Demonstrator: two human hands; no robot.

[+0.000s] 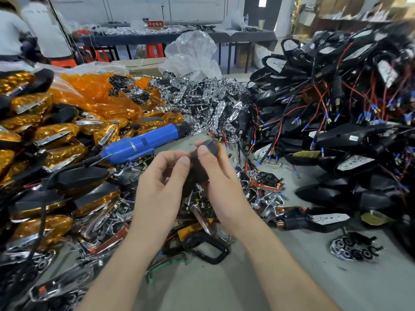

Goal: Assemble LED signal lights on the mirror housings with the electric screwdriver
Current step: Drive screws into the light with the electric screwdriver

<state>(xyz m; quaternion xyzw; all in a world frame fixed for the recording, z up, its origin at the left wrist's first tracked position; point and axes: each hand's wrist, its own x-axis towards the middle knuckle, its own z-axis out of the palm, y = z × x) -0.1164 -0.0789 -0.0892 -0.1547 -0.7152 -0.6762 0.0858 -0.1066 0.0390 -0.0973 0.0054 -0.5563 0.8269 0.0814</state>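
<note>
A black mirror housing with an amber lens edge [212, 148] is held upright between both hands at the table's centre. My right hand [219, 182] grips it from the right, thumb on its upper front. My left hand [161, 187] pinches its left side with curled fingers. The blue electric screwdriver [143, 142] lies on the table just left of the hands, its tip pointing up and right, its black cable trailing left. No hand touches it.
Finished amber-lens housings [45, 135] pile up on the left. Chrome reflector plates [202, 102] heap behind. Black housings with red and black wires [336, 113] fill the right. Loose chrome trims [107, 223] and a black frame [208, 248] lie under the hands. People stand far left.
</note>
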